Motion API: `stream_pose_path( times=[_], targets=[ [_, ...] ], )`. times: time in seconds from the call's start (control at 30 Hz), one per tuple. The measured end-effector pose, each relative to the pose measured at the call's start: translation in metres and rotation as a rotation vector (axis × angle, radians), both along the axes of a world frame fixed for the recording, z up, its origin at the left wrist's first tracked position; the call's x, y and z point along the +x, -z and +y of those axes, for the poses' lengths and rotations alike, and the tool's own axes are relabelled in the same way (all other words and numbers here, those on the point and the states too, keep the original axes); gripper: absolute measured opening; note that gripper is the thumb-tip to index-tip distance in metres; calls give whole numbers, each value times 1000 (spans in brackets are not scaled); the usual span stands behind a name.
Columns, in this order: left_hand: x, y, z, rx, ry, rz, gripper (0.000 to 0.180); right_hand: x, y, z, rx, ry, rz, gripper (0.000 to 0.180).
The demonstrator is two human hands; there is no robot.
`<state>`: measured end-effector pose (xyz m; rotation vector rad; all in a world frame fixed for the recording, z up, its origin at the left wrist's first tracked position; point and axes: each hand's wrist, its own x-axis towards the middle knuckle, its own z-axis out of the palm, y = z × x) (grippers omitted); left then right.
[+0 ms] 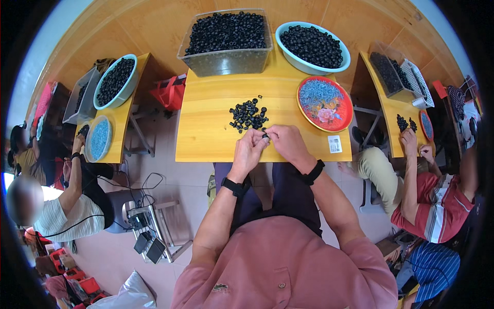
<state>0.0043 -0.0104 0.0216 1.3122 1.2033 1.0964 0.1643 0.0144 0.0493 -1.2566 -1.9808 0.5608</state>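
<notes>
At the near edge of the yellow table [206,129], my two hands meet over one small black round part [265,136]. My left hand [250,152] pinches it between thumb and fingers. Closed as well, my right hand [289,146] has its fingertips on the same part from the right; anything smaller between them is hidden. Just beyond the fingers lies a loose pile of small black ring-like parts [248,114]. To the right, a red round tray [342,123] with a flower print carries many small translucent blue pieces [320,91].
A clear plastic bin [226,63] and a light blue basin [310,68], both full of black parts, stand at the table's back. A white label [335,144] lies near the right corner. Co-workers sit at side tables left [119,121] and right [387,105]. A red bag [169,92] is beside the table.
</notes>
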Motion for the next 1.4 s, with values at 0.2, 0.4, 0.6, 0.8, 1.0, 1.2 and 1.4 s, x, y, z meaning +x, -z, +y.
stream_pose_path(
  times=[0.2,0.4,0.6,0.8,1.0,1.2,1.4],
  targets=[
    [4,-6,0,-29,-68,-1,14,-1,-3,0,-46,-65,-42,14],
    [7,-10,-1,-41,-95,34,16,-4,4,-6,77,-58,-100,12],
    [4,-6,-3,91,-63,107,21,-1,1,2,-262,75,169,11],
    [5,1,-4,94,-63,127,27,13,25,11,-484,-67,533,11],
    [5,7,-3,126,-99,115,29,18,20,8,-626,-148,609,9],
    [7,3,-2,120,-61,185,31,20,29,9,-593,-155,621,8],
    [10,-3,-2,129,-75,246,30,20,35,8,-538,-122,616,8]
  ],
)
